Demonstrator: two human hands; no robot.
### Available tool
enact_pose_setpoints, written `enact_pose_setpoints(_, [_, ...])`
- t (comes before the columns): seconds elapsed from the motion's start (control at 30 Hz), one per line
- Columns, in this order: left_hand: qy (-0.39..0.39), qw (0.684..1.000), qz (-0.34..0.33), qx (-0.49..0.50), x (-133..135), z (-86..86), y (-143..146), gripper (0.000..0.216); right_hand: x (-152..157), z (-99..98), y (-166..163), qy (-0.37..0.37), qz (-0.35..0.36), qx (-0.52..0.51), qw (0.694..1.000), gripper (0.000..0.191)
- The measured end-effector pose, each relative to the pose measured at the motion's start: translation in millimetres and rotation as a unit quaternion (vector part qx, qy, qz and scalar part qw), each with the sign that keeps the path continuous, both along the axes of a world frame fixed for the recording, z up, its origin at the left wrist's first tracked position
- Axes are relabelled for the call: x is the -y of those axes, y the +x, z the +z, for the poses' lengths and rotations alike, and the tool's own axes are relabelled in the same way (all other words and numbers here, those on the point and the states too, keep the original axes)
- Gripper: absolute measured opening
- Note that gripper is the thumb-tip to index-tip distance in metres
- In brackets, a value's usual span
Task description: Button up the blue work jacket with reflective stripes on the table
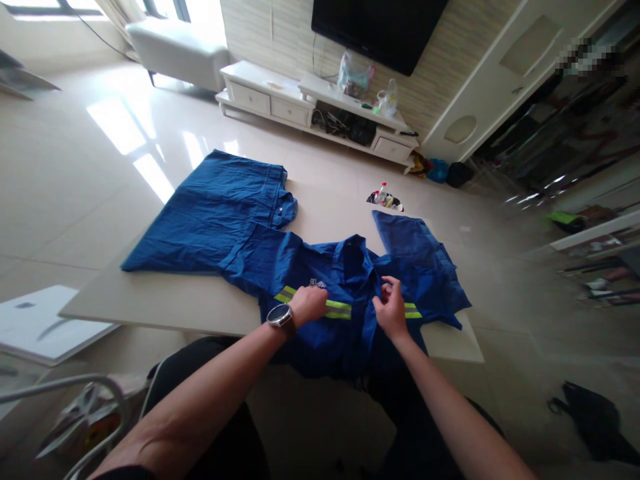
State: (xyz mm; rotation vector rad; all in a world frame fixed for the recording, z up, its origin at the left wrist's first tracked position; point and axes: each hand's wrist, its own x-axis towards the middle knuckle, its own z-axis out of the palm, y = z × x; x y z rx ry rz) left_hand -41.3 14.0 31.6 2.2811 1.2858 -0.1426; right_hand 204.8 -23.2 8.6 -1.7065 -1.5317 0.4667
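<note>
A blue work jacket [345,347] with yellow-green and grey reflective strips lies front up across the near edge of the table, its collar away from me and its lower part hanging toward my lap. My left hand [309,305], with a watch on the wrist, is closed on the cloth of the chest, by the strip and a small white logo. Beside the front opening is my right hand [391,310], its fingers loosely curled and apart from the thumb, with nothing visible between them. Folded blue garments [215,207] lie to the left, partly under the jacket's sleeve.
More dark blue cloth [415,237] lies at the table's right. The pale table [165,303] has a white box [43,323] beside it at left. Bottles [384,195] show past the far edge. Beyond stands a white TV cabinet [290,110]; a black item [595,417] lies on the right floor.
</note>
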Motion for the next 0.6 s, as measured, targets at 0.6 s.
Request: enact_pose_setpoints(0.6, [0.080, 0.983, 0.104, 0.132, -70, -38.3, 42, 0.033, 15, -5.0, 8, -0.043, 0.114, 0.045, 0.992, 0.026])
